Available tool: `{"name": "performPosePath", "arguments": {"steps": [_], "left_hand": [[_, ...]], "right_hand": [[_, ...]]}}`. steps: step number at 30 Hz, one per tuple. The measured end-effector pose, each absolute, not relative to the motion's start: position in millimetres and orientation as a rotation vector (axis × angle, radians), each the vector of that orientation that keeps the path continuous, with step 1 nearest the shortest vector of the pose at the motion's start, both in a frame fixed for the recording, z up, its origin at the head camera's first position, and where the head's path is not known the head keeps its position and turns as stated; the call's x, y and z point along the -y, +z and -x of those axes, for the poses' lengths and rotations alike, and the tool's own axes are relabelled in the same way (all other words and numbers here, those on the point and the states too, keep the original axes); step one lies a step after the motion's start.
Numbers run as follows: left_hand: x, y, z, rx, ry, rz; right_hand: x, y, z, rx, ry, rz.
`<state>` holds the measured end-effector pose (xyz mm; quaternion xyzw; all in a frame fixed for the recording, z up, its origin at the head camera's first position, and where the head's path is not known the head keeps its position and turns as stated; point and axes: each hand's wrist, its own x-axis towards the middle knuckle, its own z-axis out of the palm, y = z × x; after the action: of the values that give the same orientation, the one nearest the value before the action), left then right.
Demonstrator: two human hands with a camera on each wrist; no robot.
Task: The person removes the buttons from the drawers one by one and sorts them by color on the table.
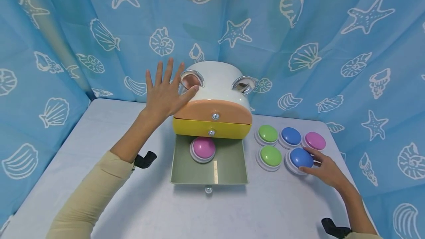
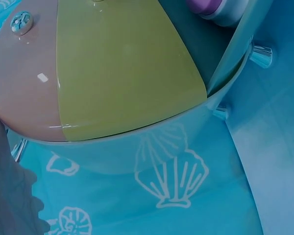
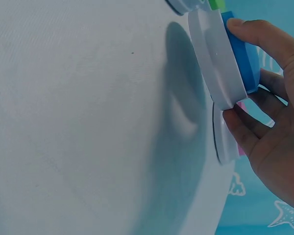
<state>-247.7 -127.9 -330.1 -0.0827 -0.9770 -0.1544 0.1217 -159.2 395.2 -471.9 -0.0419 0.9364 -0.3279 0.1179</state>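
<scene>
My right hand point(image 1: 326, 170) grips a blue dome button point(image 1: 301, 158) with a white round base, thumb on one side and fingers on the other. In the right wrist view this button point(image 3: 218, 56) is tilted on edge and looks raised off the table, its shadow beside it. My left hand point(image 1: 163, 97) is spread wide, its thumb against the white top of a small drawer cabinet point(image 1: 217, 80), next to a chrome-rimmed loop. The cabinet's green bottom drawer point(image 1: 196, 174) is pulled out and holds a pink button point(image 1: 204, 148). Its yellow drawer point(image 1: 192, 127) and orange drawer point(image 1: 196, 110) are closed.
Right of the cabinet stand two green buttons point(image 1: 268, 133), another blue button point(image 1: 290, 136) and a second pink button point(image 1: 315, 141). A white cloth covers the table point(image 1: 139, 209). Blue curtains point(image 1: 132, 40) with shell prints hang behind and at both sides.
</scene>
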Motion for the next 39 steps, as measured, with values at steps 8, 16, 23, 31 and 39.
{"name": "performPosePath", "arguments": {"steps": [8,16,23,31,39], "left_hand": [[127.7,-329.1,246.0,2.837,-0.435,0.235],[127.1,-329.6,246.8,2.834,-0.421,0.237],[127.2,-330.5,247.2,2.842,-0.431,0.231],[127.1,-330.2,247.7,2.843,-0.441,0.224],[126.7,-330.8,247.4,2.848,-0.457,0.227]], "right_hand": [[-394.5,-478.9,161.1,-2.729,-0.938,0.106],[-394.3,-484.5,165.1,-2.72,-0.932,0.095],[-391.7,-486.7,167.5,-2.715,-0.951,0.119],[-387.5,-487.0,170.1,-2.715,-0.984,0.139],[-386.2,-489.2,170.0,-2.762,-1.051,0.185]]}}
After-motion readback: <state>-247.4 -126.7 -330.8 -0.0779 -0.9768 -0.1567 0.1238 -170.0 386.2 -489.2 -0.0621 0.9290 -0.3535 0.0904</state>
